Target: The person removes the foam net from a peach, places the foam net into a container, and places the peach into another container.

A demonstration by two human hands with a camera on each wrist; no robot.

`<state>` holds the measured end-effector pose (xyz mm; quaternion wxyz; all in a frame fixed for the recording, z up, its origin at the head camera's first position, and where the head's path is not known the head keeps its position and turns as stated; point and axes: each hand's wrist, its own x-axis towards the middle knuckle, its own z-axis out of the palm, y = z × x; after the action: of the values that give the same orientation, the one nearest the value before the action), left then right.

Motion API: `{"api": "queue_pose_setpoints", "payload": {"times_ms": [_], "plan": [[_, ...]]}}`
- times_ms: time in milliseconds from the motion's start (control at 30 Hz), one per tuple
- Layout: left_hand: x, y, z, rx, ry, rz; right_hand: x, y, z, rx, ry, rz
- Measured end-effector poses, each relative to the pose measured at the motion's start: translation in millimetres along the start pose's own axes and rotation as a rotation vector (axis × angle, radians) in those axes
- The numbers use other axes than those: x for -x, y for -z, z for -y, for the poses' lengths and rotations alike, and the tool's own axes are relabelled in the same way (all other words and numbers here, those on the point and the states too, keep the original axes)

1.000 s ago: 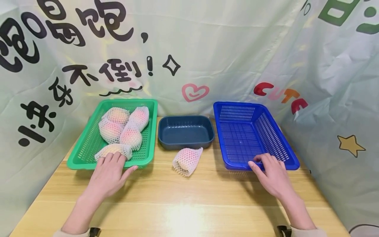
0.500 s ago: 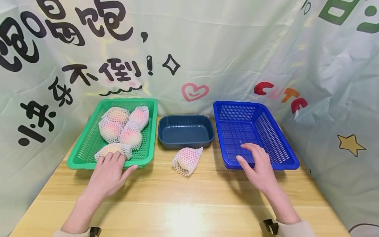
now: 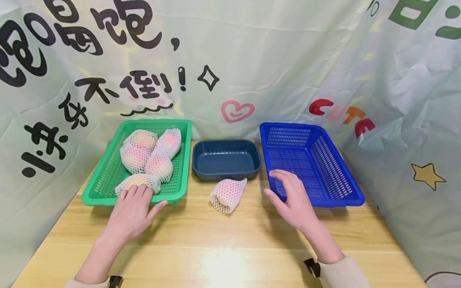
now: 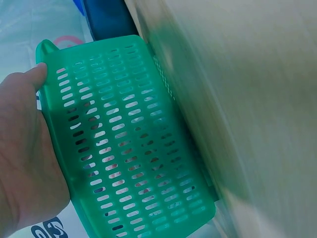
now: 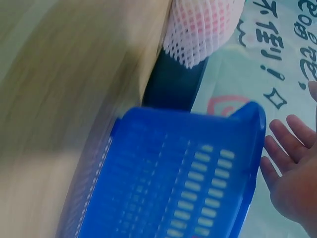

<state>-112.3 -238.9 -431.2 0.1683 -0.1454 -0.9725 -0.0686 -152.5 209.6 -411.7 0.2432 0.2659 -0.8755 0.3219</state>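
My left hand (image 3: 130, 212) rests at the front rim of a green basket (image 3: 185, 168), its fingers reaching over the rim onto a fruit in a white foam net (image 3: 138, 182). In the left wrist view the thumb touches the green rim. Several more netted pink-and-yellow fruits (image 3: 135, 158) lie farther back in that basket. My right hand (image 3: 293, 200) hovers, fingers relaxed and apart, over the front left corner of a blue basket (image 3: 354, 194) and holds nothing. Left of it, one netted fruit (image 3: 228, 195) lies on the table.
A dark blue rectangular dish (image 3: 227, 176) stands between the two baskets, right behind the loose fruit. A printed white cloth (image 3: 288, 60) hangs behind and beside the wooden table (image 3: 187, 252).
My right hand has left the blue basket's front rim and moved left toward the loose netted fruit, its fingers spreading. The left hand, baskets and fruits stay in place.
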Motion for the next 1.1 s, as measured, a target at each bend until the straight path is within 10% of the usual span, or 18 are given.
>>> {"api": "queue_pose_setpoints", "payload": {"times_ms": [533, 1100], "plan": [[0.3, -0.6, 0.6, -0.014, -0.003, -0.010, -19, -36.9, 22, 0.112, 0.196, 0.126], [-0.1, -1.3, 0.7, -0.014, -0.005, -0.007, -32, -69.0, 21, 0.047, 0.196, 0.255]]}}
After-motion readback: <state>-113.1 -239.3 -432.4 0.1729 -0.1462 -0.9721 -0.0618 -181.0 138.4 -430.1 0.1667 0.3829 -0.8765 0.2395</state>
